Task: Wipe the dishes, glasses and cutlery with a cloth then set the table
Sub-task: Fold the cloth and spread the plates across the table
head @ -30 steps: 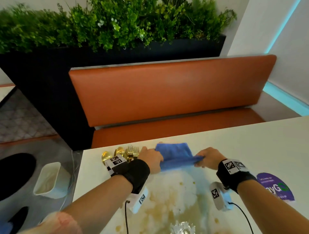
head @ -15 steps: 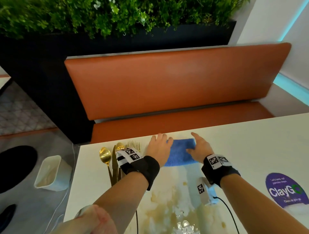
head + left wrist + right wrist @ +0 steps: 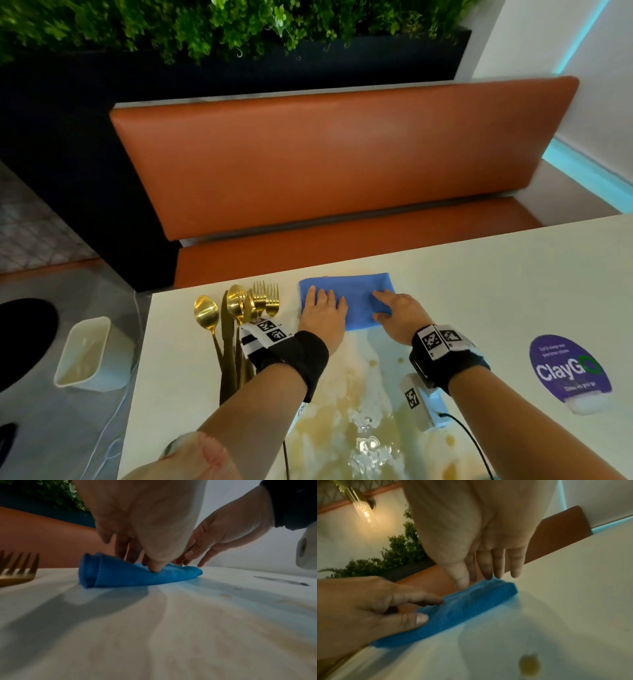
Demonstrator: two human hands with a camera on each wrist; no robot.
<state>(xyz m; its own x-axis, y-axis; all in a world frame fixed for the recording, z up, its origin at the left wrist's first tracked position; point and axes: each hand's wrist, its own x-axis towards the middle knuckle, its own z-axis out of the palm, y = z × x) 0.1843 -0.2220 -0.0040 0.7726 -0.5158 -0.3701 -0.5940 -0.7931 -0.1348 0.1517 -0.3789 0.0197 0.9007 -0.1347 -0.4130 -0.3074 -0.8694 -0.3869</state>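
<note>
A folded blue cloth [image 3: 356, 301] lies flat near the far edge of the white table [image 3: 496, 284]. My left hand [image 3: 322, 308] presses on its left half with straight fingers, and my right hand [image 3: 387, 308] presses on its right half the same way. From the left wrist the cloth [image 3: 137, 574] shows its folded layers under my thumb. The right wrist view has the cloth [image 3: 467, 608] under both hands. Gold cutlery [image 3: 239, 308], spoons, forks and a knife, lies in a bunch just left of my left wrist.
An orange bench [image 3: 335, 164] runs behind the table, with a dark planter [image 3: 239, 68] beyond it. A purple sticker [image 3: 568, 366] is on the table at right. A white bin [image 3: 89, 353] stands on the floor at left. The tabletop reflects a lamp near me.
A second ago both hands gripped the cloth's ends with it raised between them. They have since laid it down and flattened onto it, and the cloth now lies folded on the table.
</note>
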